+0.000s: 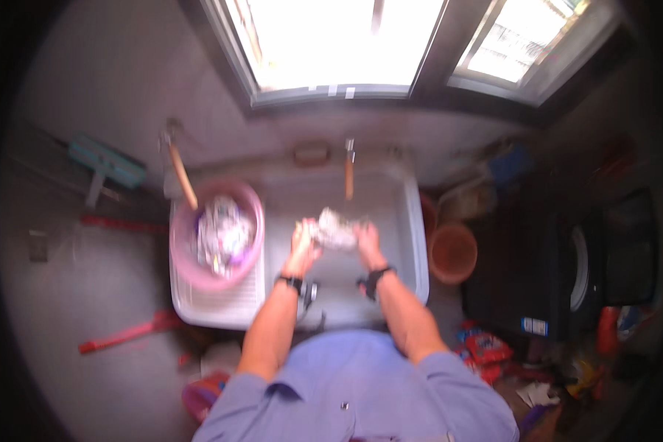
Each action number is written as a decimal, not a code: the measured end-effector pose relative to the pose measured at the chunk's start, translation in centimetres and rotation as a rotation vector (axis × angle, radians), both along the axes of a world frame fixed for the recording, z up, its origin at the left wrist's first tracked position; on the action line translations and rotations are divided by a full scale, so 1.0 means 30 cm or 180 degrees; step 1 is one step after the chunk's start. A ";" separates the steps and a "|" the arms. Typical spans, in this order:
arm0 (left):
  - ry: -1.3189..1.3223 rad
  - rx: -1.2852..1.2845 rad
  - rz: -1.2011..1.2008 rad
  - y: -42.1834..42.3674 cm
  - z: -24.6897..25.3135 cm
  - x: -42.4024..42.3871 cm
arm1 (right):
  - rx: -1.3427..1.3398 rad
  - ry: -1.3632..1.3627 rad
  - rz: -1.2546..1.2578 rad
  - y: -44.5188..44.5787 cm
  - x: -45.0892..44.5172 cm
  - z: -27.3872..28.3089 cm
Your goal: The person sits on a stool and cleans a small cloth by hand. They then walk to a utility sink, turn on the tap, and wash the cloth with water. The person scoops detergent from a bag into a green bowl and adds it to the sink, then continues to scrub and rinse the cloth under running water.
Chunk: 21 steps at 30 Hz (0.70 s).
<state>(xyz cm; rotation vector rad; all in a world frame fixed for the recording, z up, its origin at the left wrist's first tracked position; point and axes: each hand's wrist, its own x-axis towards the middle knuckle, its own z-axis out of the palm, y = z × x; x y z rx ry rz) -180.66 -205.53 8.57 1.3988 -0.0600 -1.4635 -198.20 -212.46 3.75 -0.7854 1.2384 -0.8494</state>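
Between my two hands a small bunched white cloth [334,229] is held over the basin of a light grey laundry sink [342,293]. My left hand [305,243] grips its left end, my right hand [368,240] its right end; motion blurs the fingers. Just beyond the cloth, a tap with an orange-brown tube [349,177] points down into the basin. To the left, a pink plastic tub [258,221] stands on the sink's ribbed drainboard [215,301] and holds wet-looking white and purple cloth [224,235]. A second tap's orange-brown tube [182,177] hangs over this tub's rim.
A reddish bucket [453,253] stands right of the sink, beside a dark appliance [514,276]. Red packets [483,348] lie near its foot. A teal brush or squeegee head [108,160] is at the left wall, a window frame [331,95] ahead, a pink-purple container [201,395] at lower left.
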 end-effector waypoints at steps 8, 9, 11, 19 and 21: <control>0.2087 -0.1181 0.0379 0.053 -0.204 0.019 | -0.1964 0.1299 0.1479 0.159 0.211 0.415; 0.2042 -0.1021 0.0459 0.034 -0.165 -0.033 | -0.2208 0.1502 0.1482 0.162 0.208 0.402; 0.1857 -0.0706 0.0660 0.025 -0.052 -0.105 | -0.2309 0.1670 0.1302 0.174 0.205 0.379; 0.0702 -0.0091 0.0240 0.025 0.035 -0.110 | -0.0474 0.1958 0.0975 0.016 0.201 0.332; 0.0696 -0.0054 0.0037 0.035 0.013 -0.084 | -0.0402 0.1987 0.0877 -0.017 0.177 0.212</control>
